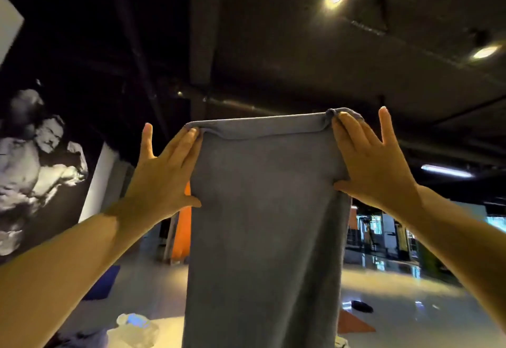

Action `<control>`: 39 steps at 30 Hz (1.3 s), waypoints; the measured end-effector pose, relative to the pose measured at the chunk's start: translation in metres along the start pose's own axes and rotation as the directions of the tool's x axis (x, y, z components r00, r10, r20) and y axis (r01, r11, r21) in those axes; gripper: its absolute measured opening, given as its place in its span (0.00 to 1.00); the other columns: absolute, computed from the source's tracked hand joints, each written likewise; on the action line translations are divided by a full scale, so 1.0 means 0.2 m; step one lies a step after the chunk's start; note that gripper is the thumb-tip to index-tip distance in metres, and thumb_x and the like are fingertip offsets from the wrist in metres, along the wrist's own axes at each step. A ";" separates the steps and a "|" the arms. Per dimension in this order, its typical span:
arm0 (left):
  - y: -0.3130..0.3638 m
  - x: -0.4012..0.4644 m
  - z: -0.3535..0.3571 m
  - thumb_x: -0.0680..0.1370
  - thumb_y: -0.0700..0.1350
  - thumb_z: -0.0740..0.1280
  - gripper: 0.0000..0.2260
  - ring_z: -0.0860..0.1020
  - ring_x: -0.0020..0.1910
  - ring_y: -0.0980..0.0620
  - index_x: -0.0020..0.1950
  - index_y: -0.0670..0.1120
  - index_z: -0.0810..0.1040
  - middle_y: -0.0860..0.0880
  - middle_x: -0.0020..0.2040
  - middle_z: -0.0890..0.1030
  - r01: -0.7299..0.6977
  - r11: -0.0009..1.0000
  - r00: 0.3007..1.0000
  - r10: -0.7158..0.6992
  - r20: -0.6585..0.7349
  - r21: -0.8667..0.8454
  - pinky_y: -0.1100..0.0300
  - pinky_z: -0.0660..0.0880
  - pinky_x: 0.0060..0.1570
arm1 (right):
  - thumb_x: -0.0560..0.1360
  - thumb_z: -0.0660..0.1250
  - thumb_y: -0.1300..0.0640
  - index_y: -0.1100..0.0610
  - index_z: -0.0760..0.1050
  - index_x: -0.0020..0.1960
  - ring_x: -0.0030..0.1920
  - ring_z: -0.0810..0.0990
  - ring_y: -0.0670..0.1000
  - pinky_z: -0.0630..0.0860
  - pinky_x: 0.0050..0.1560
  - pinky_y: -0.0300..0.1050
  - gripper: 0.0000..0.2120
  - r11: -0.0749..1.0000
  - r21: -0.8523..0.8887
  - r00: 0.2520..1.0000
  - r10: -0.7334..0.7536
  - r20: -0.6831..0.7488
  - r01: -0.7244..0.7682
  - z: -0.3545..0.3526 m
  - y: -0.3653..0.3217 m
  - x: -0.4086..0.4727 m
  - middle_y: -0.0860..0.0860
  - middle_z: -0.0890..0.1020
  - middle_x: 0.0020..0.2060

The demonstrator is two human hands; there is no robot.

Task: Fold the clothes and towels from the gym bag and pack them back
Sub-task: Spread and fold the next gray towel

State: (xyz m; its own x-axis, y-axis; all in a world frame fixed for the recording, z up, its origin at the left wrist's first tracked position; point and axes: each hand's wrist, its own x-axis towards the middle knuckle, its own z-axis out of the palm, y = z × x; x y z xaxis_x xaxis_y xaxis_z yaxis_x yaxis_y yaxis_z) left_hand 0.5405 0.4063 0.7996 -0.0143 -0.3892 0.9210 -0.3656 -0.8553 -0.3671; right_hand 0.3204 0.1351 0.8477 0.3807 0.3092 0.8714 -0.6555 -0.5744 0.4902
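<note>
Folding is mid-step: the grey towel hangs lengthwise in the air, held up at its top corners — left hand and right hand each pinch an edge, other fingers splayed. Next, seemingly, bring the corners together evenly.

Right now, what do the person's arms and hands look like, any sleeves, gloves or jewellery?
Both forearms are bare up to the frame's edge: no sleeves in view. The left hand and right hand wear no gloves, and no rings, watch or bracelets show on the fingers or wrists. The fingernails look short and unpainted, as far as the dim light lets one tell.
</note>
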 end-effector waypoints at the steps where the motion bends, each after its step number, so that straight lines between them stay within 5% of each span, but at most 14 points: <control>1: -0.03 0.04 -0.04 0.50 0.64 0.80 0.63 0.60 0.73 0.43 0.74 0.34 0.58 0.37 0.75 0.62 0.006 1.000 1.000 -0.005 -0.017 0.028 0.30 0.40 0.67 | 0.50 0.83 0.42 0.67 0.65 0.71 0.67 0.70 0.64 0.49 0.70 0.70 0.58 1.000 -0.007 1.000 0.021 -0.021 -0.021 -0.03 0.02 0.03 0.64 0.69 0.68; 4: -0.11 0.14 -0.20 0.53 0.66 0.78 0.63 0.56 0.75 0.44 0.76 0.37 0.52 0.39 0.76 0.58 0.053 0.994 0.998 -0.049 -0.050 0.098 0.31 0.39 0.68 | 0.53 0.81 0.39 0.65 0.62 0.73 0.70 0.67 0.64 0.42 0.72 0.66 0.58 0.997 -0.038 0.997 0.063 -0.053 -0.065 -0.13 0.08 0.11 0.63 0.67 0.71; 8: -0.15 0.22 -0.41 0.63 0.72 0.68 0.60 0.47 0.78 0.45 0.73 0.41 0.33 0.42 0.79 0.44 0.101 0.971 0.993 -0.084 -0.088 0.219 0.35 0.33 0.67 | 0.55 0.80 0.39 0.63 0.58 0.75 0.72 0.64 0.62 0.40 0.73 0.63 0.59 0.988 -0.079 0.988 0.124 -0.087 -0.131 -0.28 0.18 0.18 0.61 0.63 0.73; 14: -0.15 0.27 -0.56 0.68 0.75 0.59 0.58 0.39 0.77 0.45 0.69 0.41 0.23 0.42 0.77 0.35 0.111 0.946 0.994 -0.108 -0.027 0.305 0.34 0.35 0.68 | 0.64 0.74 0.37 0.61 0.46 0.77 0.76 0.54 0.58 0.32 0.72 0.59 0.57 0.990 -0.068 0.990 0.122 -0.065 -0.127 -0.38 0.23 0.18 0.59 0.53 0.77; 18: -0.13 0.24 -0.48 0.69 0.76 0.55 0.57 0.37 0.77 0.45 0.65 0.39 0.18 0.41 0.76 0.32 0.071 0.946 0.995 -0.089 0.043 0.315 0.34 0.37 0.70 | 0.55 0.80 0.39 0.65 0.59 0.74 0.72 0.65 0.62 0.41 0.73 0.62 0.58 0.993 -0.029 0.987 0.111 -0.114 -0.115 -0.25 0.20 0.13 0.62 0.63 0.73; 21: -0.06 0.16 -0.32 0.68 0.75 0.58 0.58 0.40 0.77 0.44 0.70 0.38 0.25 0.40 0.75 0.33 0.010 0.976 0.998 -0.025 0.065 0.219 0.34 0.38 0.71 | 0.53 0.81 0.39 0.66 0.64 0.72 0.69 0.69 0.63 0.52 0.71 0.68 0.57 0.997 0.013 0.990 0.083 -0.116 -0.082 -0.07 0.11 0.06 0.63 0.67 0.70; 24: 0.03 0.08 -0.10 0.54 0.70 0.76 0.62 0.62 0.74 0.41 0.75 0.38 0.52 0.38 0.75 0.61 -0.055 0.990 0.998 0.050 0.041 0.132 0.34 0.45 0.71 | 0.52 0.81 0.39 0.68 0.66 0.70 0.68 0.70 0.64 0.55 0.69 0.70 0.56 0.998 0.046 0.995 0.044 -0.088 -0.040 0.14 0.03 -0.03 0.64 0.69 0.69; 26: 0.10 0.02 0.07 0.49 0.67 0.79 0.64 0.67 0.71 0.39 0.74 0.38 0.55 0.37 0.72 0.67 -0.046 0.995 0.997 0.041 0.058 0.087 0.35 0.45 0.70 | 0.51 0.81 0.39 0.67 0.67 0.70 0.69 0.70 0.63 0.54 0.71 0.69 0.56 0.998 0.056 1.000 0.022 0.000 -0.022 0.29 -0.04 -0.10 0.63 0.69 0.69; 30: 0.30 -0.13 0.37 0.66 0.72 0.66 0.61 0.43 0.77 0.44 0.71 0.40 0.27 0.41 0.77 0.42 -0.109 0.988 0.953 0.074 0.294 0.106 0.34 0.36 0.69 | 0.48 0.80 0.38 0.64 0.62 0.73 0.70 0.68 0.59 0.47 0.73 0.60 0.62 0.989 0.143 0.984 0.004 0.178 -0.030 0.61 -0.21 -0.31 0.60 0.67 0.72; 33: 0.43 -0.29 0.60 0.64 0.72 0.67 0.59 0.41 0.75 0.45 0.75 0.39 0.38 0.40 0.77 0.44 -0.160 0.984 0.922 0.118 0.368 0.084 0.33 0.34 0.67 | 0.47 0.81 0.39 0.63 0.55 0.75 0.71 0.66 0.60 0.48 0.71 0.58 0.66 0.960 0.275 0.975 -0.018 0.220 -0.044 0.84 -0.35 -0.52 0.60 0.64 0.73; 37: 0.64 -0.55 0.78 0.73 0.72 0.56 0.50 0.36 0.77 0.45 0.72 0.40 0.31 0.43 0.78 0.35 -0.208 0.978 0.814 0.165 0.557 0.014 0.35 0.28 0.63 | 0.54 0.80 0.39 0.65 0.55 0.75 0.73 0.61 0.58 0.53 0.73 0.64 0.61 0.906 0.410 0.937 -0.047 0.346 -0.106 1.00 -0.58 -0.84 0.60 0.63 0.73; 39: 0.72 -0.70 0.84 0.72 0.69 0.63 0.48 0.48 0.78 0.47 0.77 0.38 0.48 0.43 0.79 0.49 -0.148 0.983 0.836 0.184 0.517 -0.111 0.36 0.33 0.68 | 0.59 0.80 0.45 0.66 0.59 0.74 0.71 0.64 0.61 0.57 0.71 0.64 0.53 0.848 0.497 0.906 -0.050 0.421 -0.185 1.03 -0.69 -0.99 0.61 0.64 0.73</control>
State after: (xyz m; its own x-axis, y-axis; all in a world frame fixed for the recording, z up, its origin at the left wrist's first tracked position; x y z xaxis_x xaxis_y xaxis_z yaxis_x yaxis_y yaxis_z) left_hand 0.6456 0.2799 0.5954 0.4016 -0.6598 0.6351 -0.4604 -0.7449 -0.4828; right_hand 0.4699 -0.0026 0.6042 0.6520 -0.0108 0.7581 -0.3024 -0.9206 0.2470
